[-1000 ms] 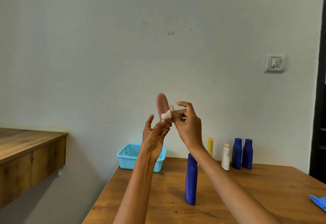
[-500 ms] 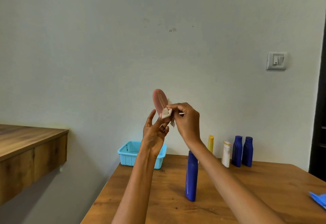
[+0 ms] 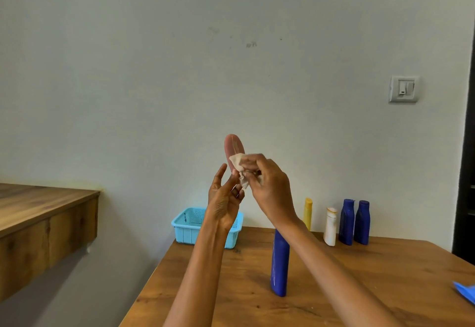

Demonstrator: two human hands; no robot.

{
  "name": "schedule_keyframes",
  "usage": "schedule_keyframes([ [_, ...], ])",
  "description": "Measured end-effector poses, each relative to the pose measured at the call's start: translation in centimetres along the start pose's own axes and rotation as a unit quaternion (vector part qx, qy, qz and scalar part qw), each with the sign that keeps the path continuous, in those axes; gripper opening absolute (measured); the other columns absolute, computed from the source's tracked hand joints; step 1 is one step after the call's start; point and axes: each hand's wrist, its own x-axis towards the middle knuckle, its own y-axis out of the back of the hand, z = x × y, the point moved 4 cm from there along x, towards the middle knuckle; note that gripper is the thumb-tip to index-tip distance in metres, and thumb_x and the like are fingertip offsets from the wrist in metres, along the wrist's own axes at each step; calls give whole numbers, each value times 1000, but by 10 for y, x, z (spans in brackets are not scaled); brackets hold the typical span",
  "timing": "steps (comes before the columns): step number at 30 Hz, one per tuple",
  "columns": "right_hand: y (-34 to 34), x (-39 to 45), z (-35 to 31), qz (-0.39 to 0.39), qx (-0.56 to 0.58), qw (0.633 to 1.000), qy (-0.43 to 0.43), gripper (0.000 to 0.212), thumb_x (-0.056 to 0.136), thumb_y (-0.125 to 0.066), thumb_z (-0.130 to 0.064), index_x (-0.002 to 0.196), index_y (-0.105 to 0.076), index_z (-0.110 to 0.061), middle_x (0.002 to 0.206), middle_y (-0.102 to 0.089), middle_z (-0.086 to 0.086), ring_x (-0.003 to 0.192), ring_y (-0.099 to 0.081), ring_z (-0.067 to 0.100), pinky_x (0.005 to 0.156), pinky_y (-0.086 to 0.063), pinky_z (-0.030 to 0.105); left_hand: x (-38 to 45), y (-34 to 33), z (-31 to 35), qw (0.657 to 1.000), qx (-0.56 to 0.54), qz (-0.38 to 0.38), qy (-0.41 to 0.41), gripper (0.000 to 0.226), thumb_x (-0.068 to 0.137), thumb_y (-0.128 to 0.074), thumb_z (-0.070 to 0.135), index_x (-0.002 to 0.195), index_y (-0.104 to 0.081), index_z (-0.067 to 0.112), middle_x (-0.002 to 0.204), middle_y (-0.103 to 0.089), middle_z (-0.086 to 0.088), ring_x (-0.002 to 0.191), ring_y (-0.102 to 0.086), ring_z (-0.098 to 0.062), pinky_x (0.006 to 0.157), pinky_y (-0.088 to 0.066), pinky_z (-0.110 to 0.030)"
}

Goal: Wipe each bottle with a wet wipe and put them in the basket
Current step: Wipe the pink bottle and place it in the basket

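Since a moment ago the right hand (image 3: 270, 190), pinching the crumpled wet wipe (image 3: 240, 166), has slid it further over the pink bottle (image 3: 233, 149), so wiping seems mid-way and nothing is ready for the basket (image 3: 185, 229) yet. High above that basket the left hand (image 3: 223, 204) props the bottle's hidden lower end, fingers fairly straight, though I cannot tell how firmly it grips. Right of the basket five bottles wait on the tabletop (image 3: 359, 288), the tall blue bottle (image 3: 279, 265) nearest me.
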Motion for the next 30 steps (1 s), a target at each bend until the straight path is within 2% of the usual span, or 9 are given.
schedule_keyframes([
  [4, 3, 11, 3, 32, -6, 998, -44, 31, 87, -66, -23, 116, -58, -15, 101, -68, 5, 91, -62, 14, 67, -44, 7, 2, 1, -2, 1000, 14, 12, -2, 56, 84, -62, 9, 136, -44, 20, 75, -71, -4, 67, -60, -12, 57, -48, -22],
  [7, -3, -5, 1, 20, -8, 999, -26, 27, 85, -68, -23, 108, -61, -12, 95, -68, 6, 85, -64, 16, 67, -55, 24, 5, 5, 1, 1000, 8, 16, -1, 55, 87, -58, 3, 137, -44, 20, 78, -69, -8, 68, -56, -15, 57, -48, -23],
  [8, -5, -10, -1, 14, -14, 1000, -16, 27, 85, -68, -23, 108, -62, -12, 95, -68, 7, 84, -64, 17, 67, -56, 25, 5, 6, 2, 1000, 7, 16, -2, 55, 87, -57, 1, 137, -43, 19, 80, -69, -9, 69, -57, -16, 59, -48, -24],
  [11, -5, -1, -1, 21, -13, 999, -23, 26, 86, -66, -21, 110, -62, -13, 98, -67, 7, 86, -64, 15, 67, -55, 23, 4, 5, 2, 1000, 9, 9, 2, 55, 86, -60, 3, 137, -43, 19, 79, -70, -9, 65, -60, -14, 58, -49, -24],
  [14, -1, 19, -1, 48, 24, 997, -61, 26, 87, -66, -22, 111, -60, -13, 98, -68, 4, 88, -64, 14, 68, -56, 26, 2, -2, 2, 1000, 24, 1, 0, 58, 82, -65, 6, 134, -45, 21, 75, -72, -6, 59, -63, -10, 55, -50, -21],
  [17, -4, 15, -2, 81, 39, 993, -77, 28, 86, -67, -24, 110, -59, -13, 98, -69, 2, 87, -65, 15, 68, -56, 28, 0, -6, 2, 1000, 18, 0, -6, 66, 73, -69, 10, 134, -45, 21, 75, -71, -6, 61, -62, -11, 61, -49, -24],
  [19, -10, 4, -3, 71, 29, 995, -60, 28, 85, -68, -24, 109, -59, -12, 98, -69, 3, 86, -65, 15, 67, -57, 30, 1, -5, 2, 1000, 1, 1, -5, 73, 67, -70, 11, 135, -45, 19, 76, -70, -8, 66, -59, -15, 68, -49, -28],
  [25, -1, 15, 4, 90, 36, 990, -101, 27, 85, -68, -22, 108, -60, -11, 96, -70, 3, 85, -66, 17, 68, -56, 29, -3, -5, -2, 1000, 25, -1, 9, 69, 72, -70, 15, 135, -44, 20, 75, -73, -4, 61, -65, -10, 63, -49, -24],
  [30, -9, 0, -1, 28, 17, 996, -78, 25, 86, -66, -24, 108, -60, -12, 102, -70, 4, 89, -65, 17, 70, -56, 27, -2, 0, -1, 1000, 6, 23, 13, 61, 79, -67, 6, 135, -45, 18, 80, -73, -7, 68, -66, -15, 74, -49, -30],
])
